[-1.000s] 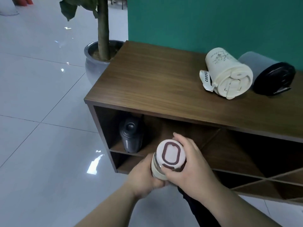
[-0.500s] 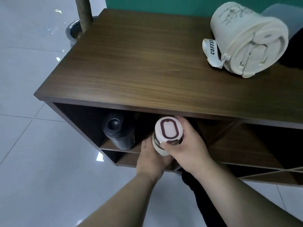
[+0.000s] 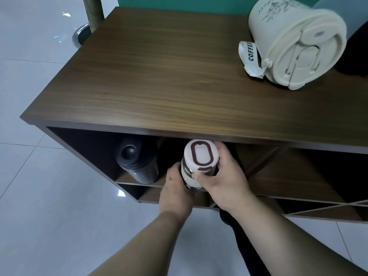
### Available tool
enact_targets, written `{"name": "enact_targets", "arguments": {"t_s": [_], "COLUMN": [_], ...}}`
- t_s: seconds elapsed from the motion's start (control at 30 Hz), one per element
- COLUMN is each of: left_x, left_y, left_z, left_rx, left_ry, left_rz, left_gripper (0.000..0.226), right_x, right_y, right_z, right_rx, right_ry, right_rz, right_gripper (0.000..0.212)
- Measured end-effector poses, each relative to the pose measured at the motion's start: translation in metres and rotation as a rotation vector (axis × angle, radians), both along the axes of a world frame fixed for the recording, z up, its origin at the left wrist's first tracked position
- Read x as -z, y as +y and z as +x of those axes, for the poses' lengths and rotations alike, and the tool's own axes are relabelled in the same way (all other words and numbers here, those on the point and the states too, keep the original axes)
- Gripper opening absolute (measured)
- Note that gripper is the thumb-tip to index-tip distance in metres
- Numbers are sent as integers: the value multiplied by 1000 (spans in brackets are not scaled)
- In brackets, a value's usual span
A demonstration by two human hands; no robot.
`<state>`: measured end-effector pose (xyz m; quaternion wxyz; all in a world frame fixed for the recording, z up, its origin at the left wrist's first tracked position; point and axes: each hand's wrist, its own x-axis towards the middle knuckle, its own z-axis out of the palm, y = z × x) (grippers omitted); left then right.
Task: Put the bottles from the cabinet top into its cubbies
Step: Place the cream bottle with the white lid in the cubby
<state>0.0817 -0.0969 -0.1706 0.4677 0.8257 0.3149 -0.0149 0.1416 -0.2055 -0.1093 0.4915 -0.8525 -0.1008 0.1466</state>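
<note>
Black bottle (image 3: 137, 163) already in cubby, centre-left of frame. Both my left hand (image 3: 175, 188) and right hand (image 3: 225, 176) clasp white-lidded bottle (image 3: 199, 164) at cubby mouth. Cream bottle (image 3: 294, 42) remains upper right on cabinet top (image 3: 159, 76).

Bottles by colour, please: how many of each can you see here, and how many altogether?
Black: 2, the black bottle in the left cubby and the black-lidded bottle on the cabinet top.
Cream: 1, the cream bottle.
White-capped: 1, the held bottle.
Total: 4

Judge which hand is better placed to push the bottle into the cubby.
Right, probably: the right hand wraps the white-capped bottle near its cap, behind it. The left hand only steadies its side.
</note>
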Motion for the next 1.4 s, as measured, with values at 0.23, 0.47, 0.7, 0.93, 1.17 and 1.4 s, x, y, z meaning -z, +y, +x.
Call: {"name": "enact_targets", "arguments": {"t_s": [0.23, 0.47, 0.7, 0.93, 1.17, 1.4], "left_x": [3, 6, 4, 18, -39, -147], "left_y": [5, 6, 7, 12, 19, 10], "left_z": [3, 4, 3, -7, -41, -78], "left_rx": [-9, 5, 19, 105, 274, 370], "left_ry": [10, 3, 1, -52, 108, -57], "left_rz": [-25, 0, -14, -129, -43, -13], "left_gripper": [63, 60, 65, 95, 77, 37], "right_x": [3, 6, -1, 2, -8, -88], "right_y": [4, 3, 3, -8, -32, -68], "right_z": [-9, -10, -11, -17, -48, -86], "right_rx": [64, 67, 76, 45, 23, 104], "right_ry": [-28, -45, -52, 86, 230, 31], "right_rz": [61, 75, 84, -9, -243, -56], "right_gripper": [70, 78, 79, 125, 118, 37]}}
